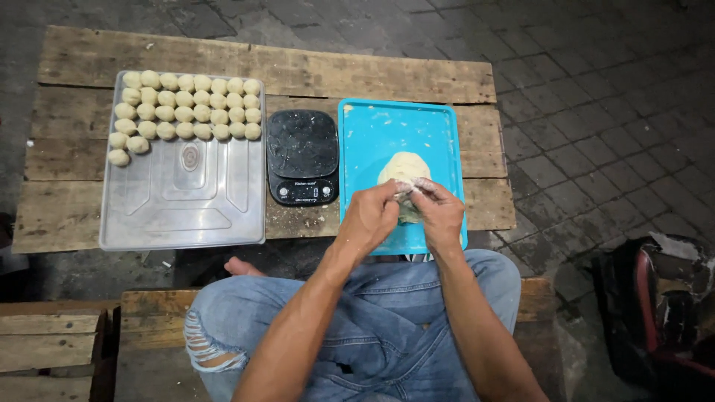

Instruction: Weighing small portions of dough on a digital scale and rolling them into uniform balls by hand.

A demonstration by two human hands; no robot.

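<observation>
Dough mound point(403, 167) sits on the turquoise tray point(372, 134), right of centre in the frame. Both hands meet at its near edge: left hand point(369, 217) and right hand point(439, 212) have their fingers pinched on a small piece, apparently pulling off a portion. Weighing on the black scale point(302, 156) looks next, beside the metal tray point(186, 201) of dough balls point(186, 108), all on the plank desk point(298, 71).

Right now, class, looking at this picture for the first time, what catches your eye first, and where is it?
The bright blue tray at centre right stands out, with a dough lump on it and the left hand and right hand together pinching at its near edge. At left, a metal tray holds neat rows of dough balls along its far end. Between the trays sits a black scale, all on a plank table.
</observation>
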